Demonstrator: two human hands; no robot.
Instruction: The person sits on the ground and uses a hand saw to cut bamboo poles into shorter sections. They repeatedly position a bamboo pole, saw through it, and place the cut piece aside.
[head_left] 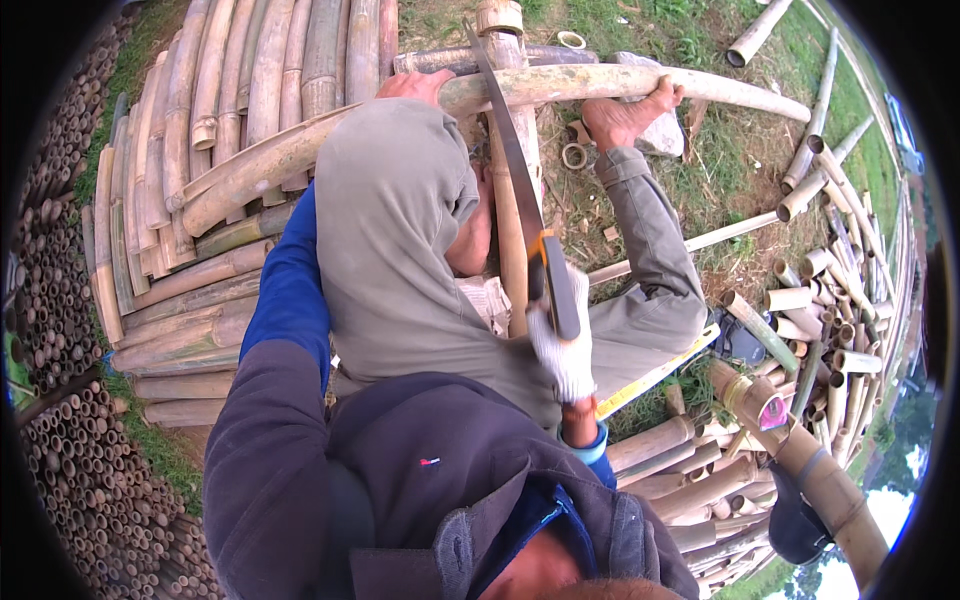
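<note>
My right hand (563, 345), in a white knitted glove, is closed round the black and orange handle of a handsaw (515, 165). Its long blade lies across a curved bamboo pole (560, 84); whether the teeth have cut in cannot be told. My blue left sleeve passes behind a hooded person (400, 190) leaning close in front of me. Beyond the hood, in line with that sleeve, my left hand (415, 86) appears bare, gripping the pole left of the blade; its wrist is hidden. The other person's hand (632, 112) holds the pole on the right.
A bamboo piece (512, 190) lies crosswise under the pole, near a pale stone (660, 132). Bamboo lengths are stacked at left (265, 70) and heaped at right (840, 330). A yellow measuring bar (655, 372), a pink tape measure (772, 412) and a dark cap (797, 520) are at lower right.
</note>
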